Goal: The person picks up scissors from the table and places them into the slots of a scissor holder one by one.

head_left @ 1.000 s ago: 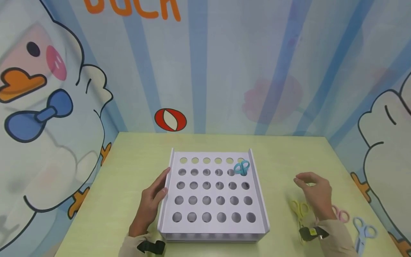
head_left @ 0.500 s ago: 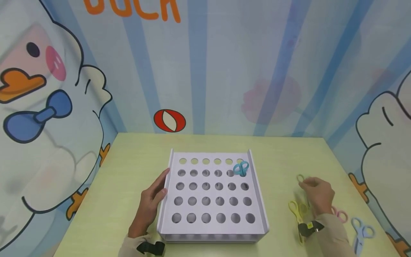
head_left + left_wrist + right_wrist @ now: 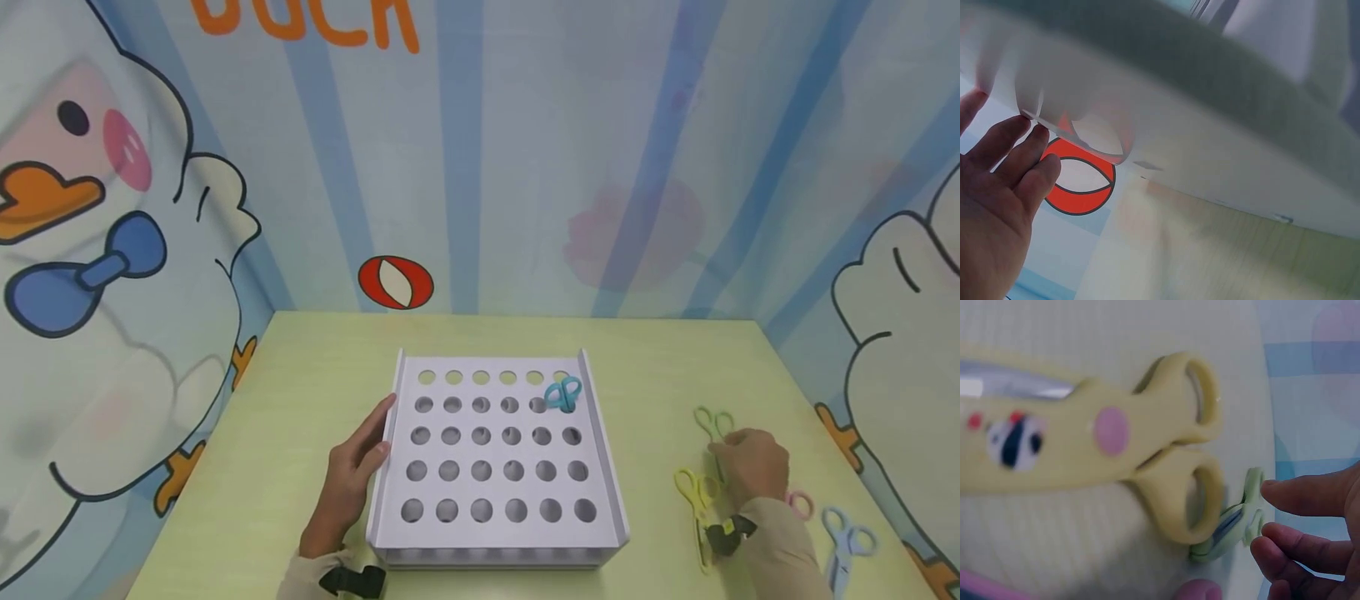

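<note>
My left hand [image 3: 347, 483] rests against the left side of a white box [image 3: 497, 535] whose top has rows of round holes; its fingertips touch the panel in the left wrist view. Teal scissors [image 3: 564, 393] stand in a hole near the back right corner. My right hand [image 3: 752, 467] is low over the table beside green scissors [image 3: 712, 423], partly covering their blades. In the right wrist view its thumb and fingers stand apart by the green handles [image 3: 1252, 487]; whether they touch is unclear. Yellow scissors [image 3: 699, 500] lie left of that hand.
Pink scissors [image 3: 802, 503] are partly hidden by the right hand, and light blue scissors [image 3: 847, 542] lie at the right near the front. A printed backdrop [image 3: 525, 167] rises behind the pale green table [image 3: 330, 350].
My right hand has moved down and slightly to the right, and the green handles it covered now show. The left hand and the box have stayed in place.
</note>
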Demonstrator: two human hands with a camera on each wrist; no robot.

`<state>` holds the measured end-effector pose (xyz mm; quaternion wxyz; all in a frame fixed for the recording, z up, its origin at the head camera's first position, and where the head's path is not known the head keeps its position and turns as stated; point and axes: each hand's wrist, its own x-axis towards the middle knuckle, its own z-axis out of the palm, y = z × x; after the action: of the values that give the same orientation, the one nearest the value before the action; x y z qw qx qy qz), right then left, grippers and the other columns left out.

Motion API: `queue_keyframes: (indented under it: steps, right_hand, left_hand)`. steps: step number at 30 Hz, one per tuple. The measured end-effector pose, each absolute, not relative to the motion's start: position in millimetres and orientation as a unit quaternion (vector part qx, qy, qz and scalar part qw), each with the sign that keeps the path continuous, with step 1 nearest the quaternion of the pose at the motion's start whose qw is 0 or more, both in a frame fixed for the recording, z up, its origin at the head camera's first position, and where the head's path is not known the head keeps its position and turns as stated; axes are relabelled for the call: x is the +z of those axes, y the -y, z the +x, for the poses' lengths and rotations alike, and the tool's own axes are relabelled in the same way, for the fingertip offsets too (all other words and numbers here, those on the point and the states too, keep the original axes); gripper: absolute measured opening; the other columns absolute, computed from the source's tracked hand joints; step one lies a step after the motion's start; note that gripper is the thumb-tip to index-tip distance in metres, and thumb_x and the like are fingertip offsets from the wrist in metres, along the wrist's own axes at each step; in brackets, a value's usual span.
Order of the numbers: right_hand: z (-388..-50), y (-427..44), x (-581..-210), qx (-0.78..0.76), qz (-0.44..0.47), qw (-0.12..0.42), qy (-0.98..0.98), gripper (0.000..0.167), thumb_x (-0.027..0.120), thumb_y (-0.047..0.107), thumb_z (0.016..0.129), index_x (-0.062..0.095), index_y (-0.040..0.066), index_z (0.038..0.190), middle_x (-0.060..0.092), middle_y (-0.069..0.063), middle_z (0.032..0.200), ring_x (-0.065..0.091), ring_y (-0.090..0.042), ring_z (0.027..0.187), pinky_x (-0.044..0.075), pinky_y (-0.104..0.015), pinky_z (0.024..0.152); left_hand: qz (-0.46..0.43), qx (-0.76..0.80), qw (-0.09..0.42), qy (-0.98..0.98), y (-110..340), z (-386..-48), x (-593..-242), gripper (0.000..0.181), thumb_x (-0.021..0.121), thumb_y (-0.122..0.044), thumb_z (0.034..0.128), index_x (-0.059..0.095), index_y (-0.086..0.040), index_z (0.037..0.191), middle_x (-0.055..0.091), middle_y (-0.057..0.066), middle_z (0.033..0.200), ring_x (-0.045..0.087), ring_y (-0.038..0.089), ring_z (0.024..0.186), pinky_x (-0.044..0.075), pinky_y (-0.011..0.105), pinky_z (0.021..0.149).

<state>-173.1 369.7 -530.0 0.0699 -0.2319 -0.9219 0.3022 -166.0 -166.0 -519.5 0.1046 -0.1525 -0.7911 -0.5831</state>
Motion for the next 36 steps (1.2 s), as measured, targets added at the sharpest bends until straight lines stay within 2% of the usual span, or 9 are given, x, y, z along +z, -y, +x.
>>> queue_keyframes:
  steps: [4,8,13,15,21,27,36]
  right_hand:
    - [-174.6,-373.4,-532.4,0.280,-0.227,0.068,0.930,0.033,0.069,0.023,0.085,0.073,-0.007,0.097,0.073,-0.030,0.097,0.066,-0.044,0.084,0.047,-0.044,0.066]
    - [-178.0,-376.9,-535.8,0.264,-0.224,0.065,0.936,0.035,0.067,0.023,0.083,0.072,-0.008,0.098,0.072,-0.032,0.098,0.067,-0.044,0.080,0.048,-0.045,0.064]
    - [-178.4,-381.9,-541.9,0.258,-0.226,0.056,0.938,0.034,0.067,0.022,0.078,0.073,-0.007,0.094,0.073,-0.031,0.094,0.067,-0.041,0.073,0.044,-0.037,0.054]
    - [-177.8,-383.2,-544.3,0.261,-0.229,0.053,0.936,0.033,0.069,0.023,0.078,0.074,-0.006,0.093,0.073,-0.030,0.092,0.067,-0.040,0.072,0.044,-0.036,0.054]
    - [-181.9,-387.4,-547.7,0.260,-0.238,0.035,0.935,0.035,0.070,0.029,0.079,0.074,-0.005,0.091,0.073,-0.029,0.088,0.068,-0.041,0.072,0.050,-0.045,0.059]
    - [-191.5,-391.5,-548.4,0.235,-0.232,0.012,0.944,0.034,0.068,0.030,0.077,0.070,-0.003,0.079,0.071,-0.024,0.075,0.065,-0.037,0.066,0.045,-0.039,0.051]
    - [-199.5,-384.5,-544.0,0.220,-0.250,-0.017,0.943,0.031,0.062,0.030,0.078,0.057,0.001,0.066,0.062,-0.021,0.068,0.056,-0.031,0.063,0.043,-0.038,0.049]
  left_hand:
    - [-0.153,-0.584,0.104,0.790,165.9,-166.3,-519.1,0.052,0.049,-0.011,0.1027,0.044,-0.026,0.153,0.049,0.008,0.155,0.048,-0.005,0.134,0.041,0.008,0.101]
    - [-0.146,-0.583,0.104,0.793,166.1,-165.5,-519.6,0.052,0.050,-0.012,0.1025,0.045,-0.027,0.152,0.050,0.007,0.154,0.049,-0.005,0.133,0.042,0.008,0.100]
    - [-0.143,-0.582,0.101,0.794,166.4,-164.8,-521.0,0.052,0.049,-0.013,0.1029,0.044,-0.028,0.153,0.050,0.005,0.154,0.049,-0.004,0.134,0.042,0.008,0.101]
    - [-0.144,-0.582,0.100,0.794,166.3,-164.6,-521.5,0.052,0.049,-0.014,0.1030,0.044,-0.028,0.153,0.050,0.005,0.154,0.049,-0.003,0.134,0.042,0.008,0.100]
    - [-0.148,-0.586,0.098,0.790,165.8,-164.3,-522.6,0.052,0.049,-0.013,0.1028,0.044,-0.028,0.152,0.050,0.006,0.154,0.049,-0.002,0.135,0.042,0.009,0.101]
    - [-0.150,-0.582,0.100,0.793,165.5,-165.5,-521.7,0.052,0.049,-0.014,0.1032,0.044,-0.028,0.153,0.049,0.006,0.155,0.048,-0.001,0.135,0.041,0.009,0.102]
    - [-0.150,-0.580,0.101,0.795,167.0,-166.8,-519.5,0.052,0.049,-0.015,0.1036,0.043,-0.029,0.153,0.048,0.005,0.156,0.048,-0.001,0.136,0.040,0.009,0.103]
